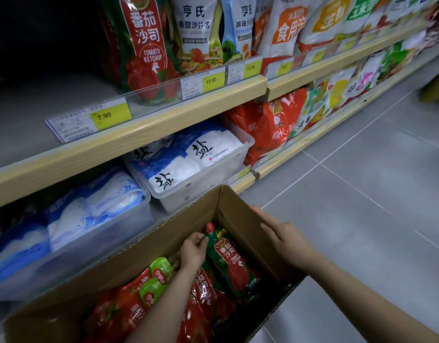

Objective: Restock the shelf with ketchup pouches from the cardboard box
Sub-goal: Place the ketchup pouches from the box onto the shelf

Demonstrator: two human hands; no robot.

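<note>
Cardboard box (240, 219) holds ketchup pouches (234, 266), left hand (193, 251) pinching one

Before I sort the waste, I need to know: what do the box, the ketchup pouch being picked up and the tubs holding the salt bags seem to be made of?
Box: brown corrugated cardboard, matte; a fluted edge shows along its rim.
Ketchup pouch: glossy printed plastic film, judging by the glare, with what looks like a hard red cap.
Salt tubs: clear, slightly frosted rigid plastic; the bags show through the walls.
</note>
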